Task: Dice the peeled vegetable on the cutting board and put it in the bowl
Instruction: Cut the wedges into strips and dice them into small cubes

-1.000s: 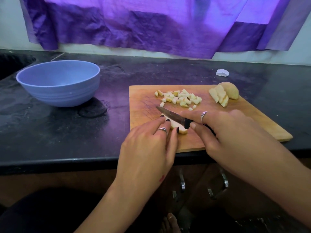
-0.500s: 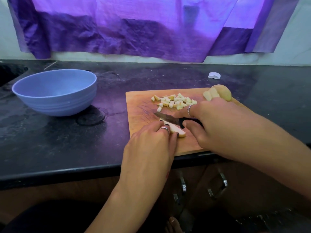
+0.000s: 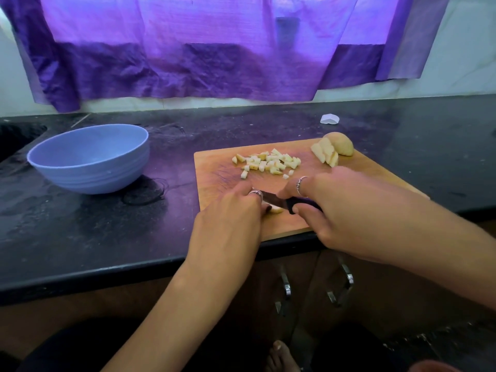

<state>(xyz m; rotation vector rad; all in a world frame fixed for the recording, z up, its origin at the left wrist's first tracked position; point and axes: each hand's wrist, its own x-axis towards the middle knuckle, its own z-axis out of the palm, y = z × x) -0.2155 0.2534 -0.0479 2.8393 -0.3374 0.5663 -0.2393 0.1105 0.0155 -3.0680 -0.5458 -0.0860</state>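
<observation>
Purple light shines through the curtain (image 3: 201,49) up top, tinting the dim bench (image 3: 80,224); edges bend, hands look blurry.

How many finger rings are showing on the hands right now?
2. One ring is on the left hand, beside the knife. The other ring is on the right hand, which grips the knife handle. Hidden fingers may carry more.

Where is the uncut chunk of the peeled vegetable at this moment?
In the head view, the uncut chunk sits at the far right corner of the cutting board, touching the slices on its left and right of the diced pile.
</observation>
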